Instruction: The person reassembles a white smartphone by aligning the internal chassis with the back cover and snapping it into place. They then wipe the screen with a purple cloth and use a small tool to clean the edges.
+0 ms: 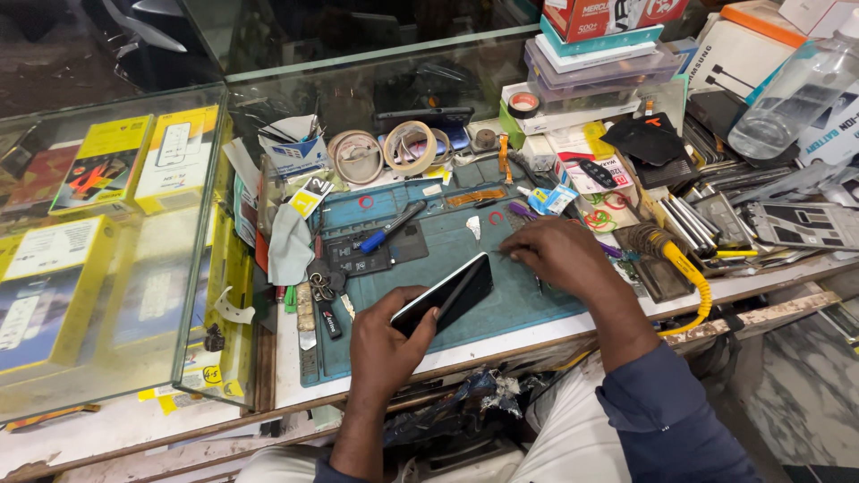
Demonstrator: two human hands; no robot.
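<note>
Your left hand [386,338] has its grip clamped on a black smartphone [445,292], thumb over the lower end, the phone tilted up above the teal work mat [501,295] at the centre of the frame. Your right hand [562,255] rests just right of the phone's upper end, fingertips pinched together on something too small to tell. Bare mat lies between the phone and the table [573,327] front edge; a blue marker [392,226] and tape rolls [410,146] crowd the upper side.
</note>
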